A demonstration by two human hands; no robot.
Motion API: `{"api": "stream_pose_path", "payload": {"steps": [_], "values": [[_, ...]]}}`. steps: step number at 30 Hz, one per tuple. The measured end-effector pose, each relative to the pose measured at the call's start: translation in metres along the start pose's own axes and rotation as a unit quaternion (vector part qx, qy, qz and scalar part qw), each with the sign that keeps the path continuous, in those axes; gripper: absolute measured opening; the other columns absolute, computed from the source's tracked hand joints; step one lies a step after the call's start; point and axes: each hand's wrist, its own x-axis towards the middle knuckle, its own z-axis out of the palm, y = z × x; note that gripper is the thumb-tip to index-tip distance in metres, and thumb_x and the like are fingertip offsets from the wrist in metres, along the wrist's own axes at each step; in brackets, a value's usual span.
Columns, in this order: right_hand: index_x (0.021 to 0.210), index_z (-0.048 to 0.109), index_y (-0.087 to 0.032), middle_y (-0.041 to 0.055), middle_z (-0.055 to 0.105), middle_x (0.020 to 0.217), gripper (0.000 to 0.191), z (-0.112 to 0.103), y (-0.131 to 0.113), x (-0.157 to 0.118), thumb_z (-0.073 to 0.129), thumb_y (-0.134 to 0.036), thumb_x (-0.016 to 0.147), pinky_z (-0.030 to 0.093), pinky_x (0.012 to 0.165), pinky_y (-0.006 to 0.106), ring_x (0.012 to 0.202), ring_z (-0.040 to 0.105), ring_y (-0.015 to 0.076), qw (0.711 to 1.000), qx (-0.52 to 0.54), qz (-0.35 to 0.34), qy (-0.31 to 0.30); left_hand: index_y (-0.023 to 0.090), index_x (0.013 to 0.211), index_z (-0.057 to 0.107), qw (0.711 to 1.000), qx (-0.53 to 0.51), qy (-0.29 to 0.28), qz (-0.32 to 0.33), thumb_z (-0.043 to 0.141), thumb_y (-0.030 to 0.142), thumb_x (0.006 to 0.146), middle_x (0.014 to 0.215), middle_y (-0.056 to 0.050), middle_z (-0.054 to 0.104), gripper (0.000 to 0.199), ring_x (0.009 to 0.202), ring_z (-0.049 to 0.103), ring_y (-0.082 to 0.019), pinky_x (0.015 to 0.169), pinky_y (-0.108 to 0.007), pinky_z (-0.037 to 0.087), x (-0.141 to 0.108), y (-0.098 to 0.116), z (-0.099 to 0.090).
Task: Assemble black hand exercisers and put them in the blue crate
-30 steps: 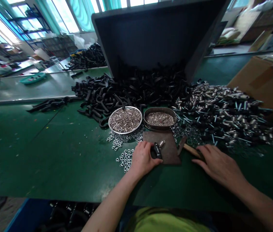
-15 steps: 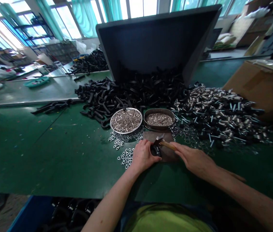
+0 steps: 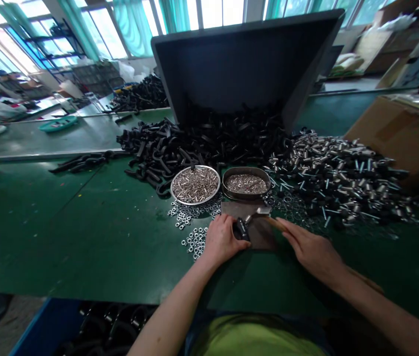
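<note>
Black fitting [image 3: 241, 229] — in left hand [image 3: 222, 241], right hand [image 3: 311, 252] on hammer [image 3: 274, 223]

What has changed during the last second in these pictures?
The right hand took up the small hammer, swung it left over the black part, then drew it back slightly right. The left hand stayed holding that part on the brown pad.

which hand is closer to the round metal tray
Left. The left hand sits just below and to the right of the round metal tray; the right hand lies farther right, beyond the dark plate.
</note>
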Motion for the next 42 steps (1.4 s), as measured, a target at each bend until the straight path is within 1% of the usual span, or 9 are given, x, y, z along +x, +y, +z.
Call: {"api": "stream_pose_path", "payload": {"steps": [6,10,14,17,23,28,33,38,42], "values": [[0.119,0.061,-0.019,0.0095,0.067,0.084,0.037,0.011,0.033,-0.031,0.040,-0.033,0.092,0.046,0.059,0.036,0.076,0.062,0.0255,0.986,-0.150,-0.025,0.068,0.016,0.100,0.055,0.977,-0.171,0.064,-0.109,0.079,0.043,0.057,0.098,-0.006,0.059,0.056,0.091,0.055,-0.022,0.080,-0.034,0.044,-0.006,0.005,-0.005],[0.124,0.053,-0.013,0.0134,0.066,0.101,0.044,0.011,0.002,-0.008,0.039,-0.039,0.092,0.050,0.074,0.039,0.092,0.062,0.0267,0.994,0.037,-0.029,0.095,0.017,0.106,0.054,0.935,-0.309,0.083,-0.151,0.079,0.044,0.059,0.100,-0.006,0.061,0.059,0.090,0.057,-0.020,0.078,-0.032,0.046,-0.018,0.026,-0.003],[0.119,0.055,-0.020,0.0068,0.068,0.106,0.036,0.006,-0.049,0.030,0.042,-0.038,0.091,0.051,0.080,0.030,0.094,0.065,0.0193,0.970,0.234,-0.026,0.056,0.018,0.106,0.059,0.955,-0.295,0.018,-0.021,0.075,0.034,0.067,0.102,-0.006,0.063,0.045,0.092,0.058,-0.019,0.080,-0.031,0.047,-0.017,0.026,-0.010],[0.101,0.064,-0.023,0.0041,0.071,0.101,0.029,0.004,-0.059,0.046,0.044,-0.039,0.089,0.052,0.081,0.031,0.092,0.066,0.0199,0.962,0.268,0.009,0.048,0.020,0.103,0.063,0.980,-0.192,0.045,0.038,0.056,0.016,0.082,0.101,-0.003,0.066,0.024,0.095,0.059,-0.016,0.088,-0.029,0.046,0.005,-0.020,-0.041],[0.101,0.067,-0.026,0.0028,0.072,0.099,0.032,0.004,-0.038,0.040,0.048,-0.046,0.084,0.053,0.075,0.032,0.087,0.068,0.0215,0.958,0.283,0.054,-0.011,0.021,0.099,0.067,0.960,0.071,0.188,-0.193,0.047,-0.001,0.072,0.128,-0.006,0.054,0.041,0.121,0.043,-0.025,0.100,-0.038,0.036,0.061,-0.159,-0.126],[0.102,0.066,-0.027,0.0019,0.071,0.099,0.030,-0.001,-0.041,0.034,0.049,-0.044,0.084,0.052,0.079,0.032,0.089,0.067,0.0207,0.951,0.302,0.064,-0.031,0.023,0.081,0.065,0.963,0.022,0.173,-0.207,0.057,0.002,0.066,0.118,-0.005,0.061,0.027,0.125,0.040,-0.026,0.105,-0.042,0.027,0.072,-0.197,-0.146],[0.099,0.067,-0.024,0.0043,0.070,0.096,0.029,-0.012,-0.045,0.034,0.051,-0.042,0.084,0.050,0.076,0.031,0.086,0.065,0.0205,0.931,0.350,0.099,-0.024,0.018,0.093,0.055,0.943,-0.104,0.226,-0.221,0.052,0.023,0.075,0.093,-0.009,0.062,0.019,0.106,0.052,-0.027,0.094,-0.044,0.037,0.047,-0.173,-0.140],[0.100,0.065,-0.019,0.0012,0.064,0.068,0.033,-0.019,-0.064,0.034,0.049,-0.043,0.086,0.044,0.047,0.024,0.050,0.056,0.0127,0.859,0.491,0.137,-0.050,0.018,0.100,0.050,0.898,-0.366,0.147,-0.193,0.042,0.034,0.078,0.065,0.003,0.048,0.028,0.050,0.045,-0.010,0.048,-0.023,0.042,-0.013,-0.080,-0.088],[0.088,0.067,-0.020,0.0018,0.066,0.069,0.028,-0.028,-0.087,0.033,0.050,-0.042,0.086,0.046,0.051,0.024,0.056,0.059,0.0135,0.855,0.506,0.117,-0.010,0.021,0.104,0.046,0.712,-0.667,-0.043,-0.214,0.071,0.029,0.066,0.060,0.010,0.038,0.046,0.037,0.023,0.000,0.034,-0.013,0.020,-0.048,-0.001,-0.038]]}}
